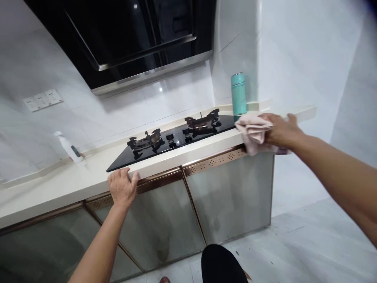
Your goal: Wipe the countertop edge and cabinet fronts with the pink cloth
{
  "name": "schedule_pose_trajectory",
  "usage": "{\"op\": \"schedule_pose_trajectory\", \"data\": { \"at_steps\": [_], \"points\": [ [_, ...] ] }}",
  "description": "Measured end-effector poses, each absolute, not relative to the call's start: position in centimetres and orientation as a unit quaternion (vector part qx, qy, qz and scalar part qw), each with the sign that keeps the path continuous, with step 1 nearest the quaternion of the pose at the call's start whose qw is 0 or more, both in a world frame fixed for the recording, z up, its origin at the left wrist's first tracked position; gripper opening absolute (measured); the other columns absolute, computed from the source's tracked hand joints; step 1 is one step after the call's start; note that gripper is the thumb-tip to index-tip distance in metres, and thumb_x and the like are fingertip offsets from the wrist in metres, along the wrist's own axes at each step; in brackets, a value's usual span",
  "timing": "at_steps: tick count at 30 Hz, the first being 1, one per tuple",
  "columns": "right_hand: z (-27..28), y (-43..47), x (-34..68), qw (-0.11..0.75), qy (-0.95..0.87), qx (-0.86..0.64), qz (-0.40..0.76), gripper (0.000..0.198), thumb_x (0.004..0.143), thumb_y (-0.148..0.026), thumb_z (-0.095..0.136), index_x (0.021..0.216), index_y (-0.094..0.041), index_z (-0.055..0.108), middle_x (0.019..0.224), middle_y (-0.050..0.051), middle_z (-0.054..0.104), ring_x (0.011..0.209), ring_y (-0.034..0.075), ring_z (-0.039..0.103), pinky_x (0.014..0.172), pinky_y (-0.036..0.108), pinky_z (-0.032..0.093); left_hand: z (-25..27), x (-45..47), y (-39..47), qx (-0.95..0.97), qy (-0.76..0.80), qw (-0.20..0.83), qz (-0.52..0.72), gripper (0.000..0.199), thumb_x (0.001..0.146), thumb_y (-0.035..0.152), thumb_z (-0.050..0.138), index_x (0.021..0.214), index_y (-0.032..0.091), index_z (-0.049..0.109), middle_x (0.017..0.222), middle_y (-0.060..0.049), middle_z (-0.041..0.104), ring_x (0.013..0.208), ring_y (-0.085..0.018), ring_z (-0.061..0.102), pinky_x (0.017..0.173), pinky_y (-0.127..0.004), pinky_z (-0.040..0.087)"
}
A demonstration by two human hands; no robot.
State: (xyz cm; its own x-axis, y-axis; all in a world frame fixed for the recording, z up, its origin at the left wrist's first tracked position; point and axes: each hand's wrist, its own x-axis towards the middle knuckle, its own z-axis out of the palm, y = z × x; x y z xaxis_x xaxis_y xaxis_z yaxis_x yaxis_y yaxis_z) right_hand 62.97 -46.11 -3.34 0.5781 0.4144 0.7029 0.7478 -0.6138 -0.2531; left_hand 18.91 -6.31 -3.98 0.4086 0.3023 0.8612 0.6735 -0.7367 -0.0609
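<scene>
My right hand [281, 127] grips a pale pink cloth [255, 127] at the right end of the countertop. Part of the cloth hangs over the front edge. Just behind it stands a turquoise bottle [238, 94], upright near the corner. My left hand [122, 184] rests on the front edge of the white countertop [70, 181], fingers stretched over the top and nothing held. Close to its fingertips lies the near corner of a black gas hob [176, 143] with two burners.
A black range hood [132, 35] hangs over the hob. A white bottle [68, 146] stands at the back left, below wall sockets [43, 100]. Cabinet doors [232, 192] with copper-coloured trim run under the counter. My dark-clothed knee [222, 265] is close to them.
</scene>
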Motion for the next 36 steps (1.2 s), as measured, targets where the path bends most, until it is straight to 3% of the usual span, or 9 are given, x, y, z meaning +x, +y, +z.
{"op": "schedule_pose_trajectory", "data": {
  "at_steps": [4,7,11,14,18,24,29,36],
  "points": [
    [-3.3,-46.1,64.1,0.252,-0.299,-0.877,-0.280,0.079,0.074,-0.077,0.051,0.137,-0.030,0.053,0.144,0.011,0.056,0.125,0.044,0.051,0.108,0.070,0.033,-4.4,19.8,-6.2,-0.799,-0.327,0.198,-0.465,0.048,0.092,0.051,0.043,0.111,0.015,0.067,0.108,-0.018,0.062,0.112,-0.037,0.050,0.106,-0.052,0.033],
    [-3.1,-44.7,62.8,0.240,-0.313,-0.877,-0.272,0.084,0.073,-0.084,0.043,0.139,-0.032,0.049,0.142,0.011,0.055,0.127,0.049,0.047,0.104,0.071,0.036,-4.5,20.1,-6.4,-0.794,-0.342,0.206,-0.459,0.049,0.092,0.052,0.045,0.112,0.014,0.068,0.110,-0.018,0.061,0.110,-0.038,0.050,0.106,-0.053,0.033],
    [-1.7,-41.2,57.6,0.145,-0.372,-0.882,-0.250,0.071,0.081,-0.068,0.052,0.138,-0.025,0.052,0.140,0.020,0.054,0.122,0.048,0.049,0.098,0.071,0.037,-4.3,20.1,-7.1,-0.802,-0.349,0.207,-0.438,0.047,0.093,0.051,0.047,0.113,0.013,0.067,0.110,-0.018,0.061,0.110,-0.037,0.050,0.106,-0.051,0.034],
    [-0.4,-36.9,51.8,0.089,-0.464,-0.850,-0.234,0.065,0.086,-0.054,0.055,0.139,-0.016,0.053,0.138,0.025,0.053,0.114,0.041,0.054,0.094,0.063,0.041,-4.2,19.9,-7.6,-0.806,-0.352,0.209,-0.427,0.046,0.095,0.051,0.048,0.113,0.013,0.067,0.110,-0.017,0.061,0.108,-0.036,0.051,0.105,-0.050,0.034],
    [0.5,-30.0,43.7,0.088,-0.562,-0.787,-0.238,0.065,0.087,-0.053,0.057,0.144,-0.023,0.050,0.138,0.019,0.055,0.111,0.035,0.056,0.096,0.054,0.042,-4.3,19.7,-7.8,-0.806,-0.347,0.213,-0.429,0.044,0.096,0.051,0.048,0.112,0.014,0.067,0.109,-0.016,0.061,0.108,-0.035,0.052,0.104,-0.049,0.035],
    [0.7,-22.8,35.7,0.092,-0.644,-0.703,-0.288,0.066,0.088,-0.046,0.059,0.148,-0.023,0.046,0.142,0.020,0.052,0.118,0.038,0.054,0.095,0.050,0.041,-4.6,19.3,-7.5,-0.806,-0.335,0.228,-0.431,0.045,0.099,0.053,0.046,0.112,0.015,0.067,0.108,-0.015,0.063,0.106,-0.033,0.053,0.103,-0.049,0.036],
    [-0.3,-23.0,37.4,0.138,-0.674,-0.671,-0.276,0.067,0.085,-0.047,0.064,0.147,-0.026,0.048,0.147,0.015,0.050,0.121,0.033,0.053,0.097,0.045,0.040,-5.0,18.3,-6.8,-0.819,-0.288,0.244,-0.431,0.043,0.100,0.052,0.047,0.120,0.018,0.063,0.114,-0.014,0.065,0.110,-0.032,0.054,0.105,-0.047,0.036],
    [-3.2,-31.5,49.5,0.166,-0.608,-0.702,-0.333,0.061,0.081,-0.045,0.063,0.138,-0.025,0.055,0.144,0.015,0.053,0.117,0.034,0.057,0.091,0.048,0.047,-5.5,18.4,-6.5,-0.817,-0.271,0.218,-0.460,0.039,0.099,0.052,0.050,0.118,0.020,0.063,0.115,-0.012,0.064,0.110,-0.031,0.053,0.105,-0.046,0.035]
  ]
}}
